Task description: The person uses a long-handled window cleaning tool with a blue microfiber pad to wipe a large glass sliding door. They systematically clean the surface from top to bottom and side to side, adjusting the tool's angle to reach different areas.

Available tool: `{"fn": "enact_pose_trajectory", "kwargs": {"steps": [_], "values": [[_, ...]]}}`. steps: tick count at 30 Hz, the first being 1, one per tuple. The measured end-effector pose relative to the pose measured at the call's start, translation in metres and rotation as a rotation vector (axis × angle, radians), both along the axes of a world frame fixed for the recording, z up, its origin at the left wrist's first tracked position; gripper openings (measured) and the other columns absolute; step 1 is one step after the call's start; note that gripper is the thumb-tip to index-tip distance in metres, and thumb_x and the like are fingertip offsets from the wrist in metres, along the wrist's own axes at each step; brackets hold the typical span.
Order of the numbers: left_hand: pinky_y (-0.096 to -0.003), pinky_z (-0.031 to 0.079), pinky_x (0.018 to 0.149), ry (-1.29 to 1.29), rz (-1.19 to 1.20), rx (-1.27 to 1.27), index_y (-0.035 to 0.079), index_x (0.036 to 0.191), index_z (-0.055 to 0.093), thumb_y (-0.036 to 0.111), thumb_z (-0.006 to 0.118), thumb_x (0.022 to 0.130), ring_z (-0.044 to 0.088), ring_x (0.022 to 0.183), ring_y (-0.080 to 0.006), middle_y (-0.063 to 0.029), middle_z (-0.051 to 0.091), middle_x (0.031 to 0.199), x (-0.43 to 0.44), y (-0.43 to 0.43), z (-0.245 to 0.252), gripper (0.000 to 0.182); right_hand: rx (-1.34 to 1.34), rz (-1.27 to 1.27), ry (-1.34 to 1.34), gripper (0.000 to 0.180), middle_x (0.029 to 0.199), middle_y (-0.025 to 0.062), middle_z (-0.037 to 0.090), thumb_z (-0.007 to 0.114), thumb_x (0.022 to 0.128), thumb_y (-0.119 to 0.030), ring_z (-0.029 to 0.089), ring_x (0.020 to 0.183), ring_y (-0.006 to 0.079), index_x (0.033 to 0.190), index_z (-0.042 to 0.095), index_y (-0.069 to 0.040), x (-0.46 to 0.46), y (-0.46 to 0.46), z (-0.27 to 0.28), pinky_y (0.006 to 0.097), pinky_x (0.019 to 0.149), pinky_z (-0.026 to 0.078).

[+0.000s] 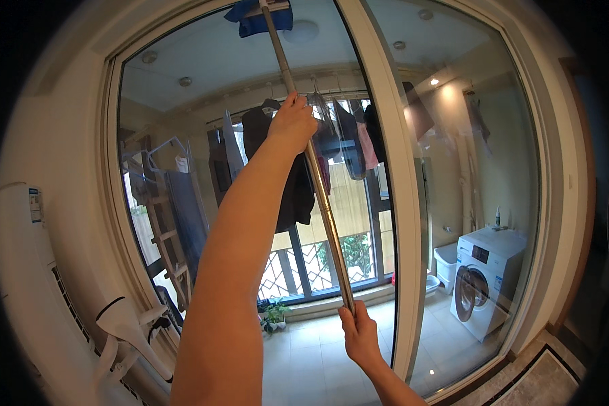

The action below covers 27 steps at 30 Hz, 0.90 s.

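Note:
A long metal mop pole (328,218) slants upward across a large glass sliding door (162,101). My left hand (293,123) grips the pole partway up, with that arm stretched out. Lower down, my right hand (360,332) is closed around the pole's bottom end. At the pole's top, a flat head with a blue cloth (266,23) is raised near the upper part of the glass; whether it touches the pane cannot be told. The light door frame (393,152) stands to the right of the pole.
Behind the glass, dark clothes (297,198) hang on hangers. A front-loading washing machine (482,284) with its round door ajar stands at the right. Potted plants (274,314) sit by the window. At the left are a white floor-standing unit (30,264) and a white appliance (122,319).

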<state>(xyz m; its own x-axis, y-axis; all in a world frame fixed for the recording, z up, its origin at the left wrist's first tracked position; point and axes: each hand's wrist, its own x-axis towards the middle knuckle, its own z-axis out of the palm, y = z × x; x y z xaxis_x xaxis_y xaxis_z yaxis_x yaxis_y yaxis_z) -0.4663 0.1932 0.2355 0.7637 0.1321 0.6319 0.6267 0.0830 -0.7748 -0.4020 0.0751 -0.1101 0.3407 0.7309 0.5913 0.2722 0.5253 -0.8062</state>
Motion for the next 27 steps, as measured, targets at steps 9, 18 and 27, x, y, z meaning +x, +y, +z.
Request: {"fn": "enact_pose_trajectory", "kwargs": {"steps": [9, 18, 27], "values": [[-0.0414, 0.019, 0.107, 0.048, -0.014, -0.033, 0.013, 0.08, 0.069, 0.012, 0.064, 0.067, 0.045, 0.108, -0.0229, -0.0045, 0.058, 0.093, -0.003, -0.023, -0.03, 0.014, -0.072, -0.018, 0.016, 0.023, 0.052, 0.0049, 0.044, 0.049, 0.09, -0.025, 0.04, 0.045, 0.015, 0.083, 0.044, -0.004, -0.007, -0.035, -0.026, 0.0295, 0.041, 0.031], [-0.0446, 0.019, 0.106, 0.085, -0.042, -0.114, 0.014, 0.076, 0.069, 0.01, 0.066, 0.063, 0.046, 0.106, -0.0241, -0.0058, 0.056, 0.088, -0.008, -0.039, -0.065, 0.014, -0.164, -0.072, -0.018, 0.027, 0.054, 0.0141, 0.051, 0.05, 0.089, -0.029, 0.052, 0.048, 0.0326, 0.083, 0.045, -0.003, -0.015, -0.068, -0.059, 0.0399, 0.045, 0.037], [-0.0446, 0.018, 0.107, 0.094, -0.057, -0.165, 0.012, 0.075, 0.069, 0.01, 0.062, 0.068, 0.047, 0.102, -0.0217, -0.0026, 0.057, 0.083, -0.012, -0.063, -0.099, 0.009, -0.237, -0.083, -0.034, 0.029, 0.056, 0.0164, 0.052, 0.05, 0.089, -0.03, 0.052, 0.052, 0.0377, 0.081, 0.044, -0.002, -0.021, -0.098, -0.085, 0.0434, 0.047, 0.038]]}}
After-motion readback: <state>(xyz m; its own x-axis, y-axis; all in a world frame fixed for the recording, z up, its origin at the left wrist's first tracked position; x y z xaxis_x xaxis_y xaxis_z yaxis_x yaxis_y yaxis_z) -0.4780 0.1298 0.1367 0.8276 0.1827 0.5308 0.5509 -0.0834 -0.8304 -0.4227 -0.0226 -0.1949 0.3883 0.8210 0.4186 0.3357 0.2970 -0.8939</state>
